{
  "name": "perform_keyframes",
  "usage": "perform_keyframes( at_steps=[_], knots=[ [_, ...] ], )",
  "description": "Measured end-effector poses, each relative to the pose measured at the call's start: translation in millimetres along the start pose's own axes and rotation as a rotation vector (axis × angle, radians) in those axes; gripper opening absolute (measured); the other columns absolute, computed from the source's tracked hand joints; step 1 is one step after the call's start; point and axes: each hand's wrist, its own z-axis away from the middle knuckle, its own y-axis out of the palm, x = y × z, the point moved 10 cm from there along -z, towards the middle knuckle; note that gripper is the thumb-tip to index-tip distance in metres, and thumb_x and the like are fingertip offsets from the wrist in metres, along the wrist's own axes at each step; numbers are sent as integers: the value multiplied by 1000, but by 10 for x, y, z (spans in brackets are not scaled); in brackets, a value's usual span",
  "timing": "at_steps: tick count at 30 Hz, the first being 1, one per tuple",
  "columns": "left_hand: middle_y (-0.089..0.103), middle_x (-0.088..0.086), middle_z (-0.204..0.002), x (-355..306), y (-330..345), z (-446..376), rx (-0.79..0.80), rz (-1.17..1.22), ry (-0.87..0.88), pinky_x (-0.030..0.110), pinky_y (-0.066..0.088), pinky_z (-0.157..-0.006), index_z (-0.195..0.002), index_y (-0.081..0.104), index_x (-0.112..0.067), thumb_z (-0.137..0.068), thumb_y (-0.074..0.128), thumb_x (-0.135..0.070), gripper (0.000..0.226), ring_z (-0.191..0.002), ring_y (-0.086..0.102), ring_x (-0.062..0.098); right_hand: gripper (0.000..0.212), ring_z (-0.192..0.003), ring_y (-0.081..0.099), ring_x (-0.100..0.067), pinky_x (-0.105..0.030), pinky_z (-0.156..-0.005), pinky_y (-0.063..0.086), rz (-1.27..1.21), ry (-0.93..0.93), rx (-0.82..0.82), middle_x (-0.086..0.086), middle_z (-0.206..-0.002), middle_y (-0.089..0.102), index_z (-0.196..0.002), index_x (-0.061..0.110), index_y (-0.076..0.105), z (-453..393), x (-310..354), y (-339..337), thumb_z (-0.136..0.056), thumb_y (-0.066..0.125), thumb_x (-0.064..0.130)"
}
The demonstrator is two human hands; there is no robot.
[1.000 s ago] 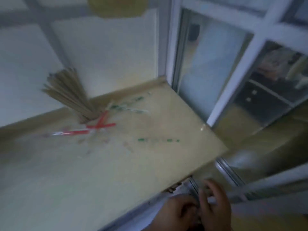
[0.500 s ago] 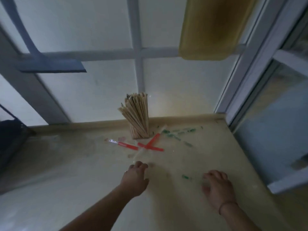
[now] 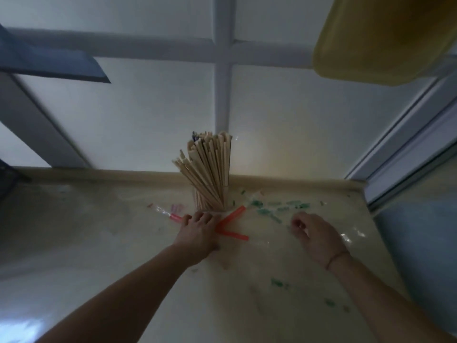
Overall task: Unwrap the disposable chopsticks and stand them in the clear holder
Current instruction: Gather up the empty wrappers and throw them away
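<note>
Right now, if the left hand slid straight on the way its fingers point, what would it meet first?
Probably the clear holder packed with bare wooden chopsticks: the left hand lies flat on red-tipped wrapped chopsticks, fingertips nearly at its base. Depth is unclear.

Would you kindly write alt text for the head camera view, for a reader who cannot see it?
Two bare hands reach across a pale counter toward red-wrapped chopsticks; the left hand rests on them just before a clear holder packed with bare chopsticks. The right hand hovers near green-printed wrappers.
</note>
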Motion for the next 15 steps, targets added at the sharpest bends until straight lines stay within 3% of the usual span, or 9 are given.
perform_keyframes(
  at_steps=[3, 5, 7, 9, 13, 15],
  knots=[
    [67, -5, -100, 57, -19, 61, -105, -48, 76, 46, 42, -85, -115, 63, -26, -75, 62, -45, 44, -97, 60, 26, 57, -128, 41, -25, -35, -100, 41, 262, 45, 239, 0, -139, 47, -140, 26, 42, -577, -17, 219, -88, 62, 40],
    [65, -10, -84, 54, -16, 124, -129, -78, 123, 42, 45, -77, -99, 66, -29, -74, 61, -43, 29, -82, 61, 21, 72, -135, 32, -24, -37, -106, 37, 395, 49, 355, 2, -147, 36, -146, 30, 31, -749, 5, 419, -85, 60, 52],
    [60, -10, -76, 2, -54, 200, -132, -114, 194, 39, 47, -73, -88, 65, -30, -79, 57, -39, 15, -73, 58, 18, 66, -131, 35, -24, -39, -105, 36, 474, 27, 378, 1, -141, 39, -140, 34, 36, -816, 45, 559, -83, 56, 60],
    [57, -7, -78, 17, -59, 274, -103, -103, 240, 35, 48, -68, -84, 62, -28, -86, 47, -38, 18, -72, 56, 19, 54, -125, 39, -23, -38, -102, 36, 521, 18, 355, 2, -133, 44, -131, 35, 41, -807, 72, 610, -84, 53, 60],
    [61, 1, -94, 97, -88, 403, 75, 102, 166, 36, 48, -68, -101, 56, -23, -93, 23, -48, 42, -81, 60, 26, 23, -117, 43, -22, -35, -93, 37, 534, -45, 315, 2, -123, 50, -118, 30, 49, -597, 98, 699, -97, 45, 38],
    [62, 2, -94, 128, -53, 452, 135, 176, 104, 39, 49, -69, -105, 51, -23, -99, 24, -48, 38, -83, 61, 27, 19, -113, 46, -24, -34, -87, 38, 468, -74, 281, 0, -117, 52, -114, 25, 54, -495, 81, 716, -98, 44, 29]
  ],
)
